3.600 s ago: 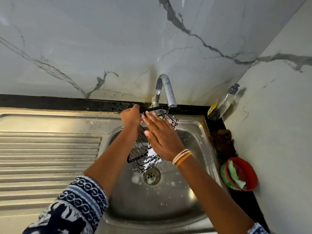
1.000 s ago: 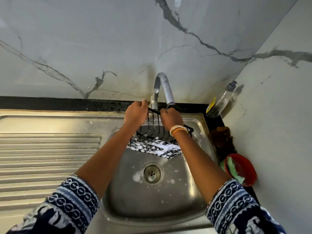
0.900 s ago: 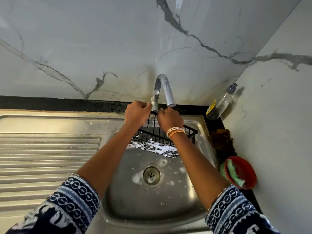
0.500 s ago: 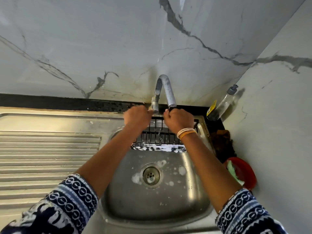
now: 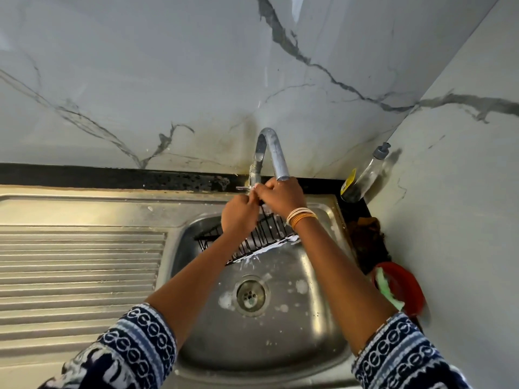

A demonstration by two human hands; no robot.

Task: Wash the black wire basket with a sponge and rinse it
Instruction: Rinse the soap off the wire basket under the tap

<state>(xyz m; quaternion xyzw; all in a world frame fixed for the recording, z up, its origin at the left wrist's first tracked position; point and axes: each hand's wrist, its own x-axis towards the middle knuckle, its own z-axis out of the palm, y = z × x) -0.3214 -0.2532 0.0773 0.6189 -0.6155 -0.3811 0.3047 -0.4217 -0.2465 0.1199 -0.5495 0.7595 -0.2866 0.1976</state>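
The person stands at the steel sink (image 5: 334,327) with both arms stretched out over the bowl. The black wire basket (image 5: 254,238) is held up in the air above the drain (image 5: 250,295), tilted, its lower edge white with suds and its upper edge close under the curved tap (image 5: 273,153). The left hand (image 5: 238,217) has its fingers curled around the basket's top rim. The right hand (image 5: 280,193), bangles at the wrist, is bunched right beside it just below the spout; its fingers are curled near the tap's small lever, though I cannot tell what they are gripping. Blobs of foam dot the bowl. Off to the right, a soap bottle (image 5: 365,175) leans in the corner, and a red bowl (image 5: 404,290) holds a green sponge (image 5: 389,293)
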